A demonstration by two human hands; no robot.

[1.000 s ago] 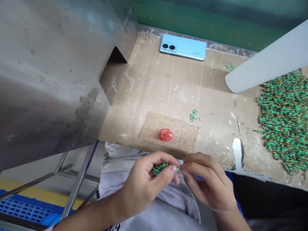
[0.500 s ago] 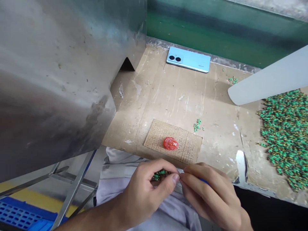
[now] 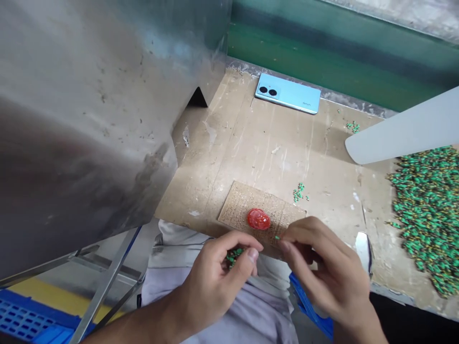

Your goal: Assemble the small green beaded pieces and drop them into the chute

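My left hand (image 3: pixel 218 279) is curled around a small bunch of green beaded parts (image 3: pixel 233 256), held against the palm by the thumb and fingers. My right hand (image 3: pixel 324 267) is a little to the right, just above the front edge of a cork pad (image 3: pixel 233 215). A tiny green piece (image 3: pixel 277 237) sits at its pinched fingertips. On the pad lies a shiny red lump (image 3: pixel 258 219), close to both hands but touching neither.
A large heap of green parts (image 3: pixel 426 215) covers the bench's right side, with small clusters (image 3: pixel 299 192) nearby. A pale blue phone (image 3: pixel 288 93) lies at the back. A steel housing (image 3: pixel 89 110) looms left, a white plastic panel (image 3: pixel 405 126) crosses right, and a blue crate (image 3: pixel 308 306) sits below.
My right hand has parted from my left and moved up and right, with a tiny green piece at its fingertips. The whole scene has shifted slightly in view as my head moved.
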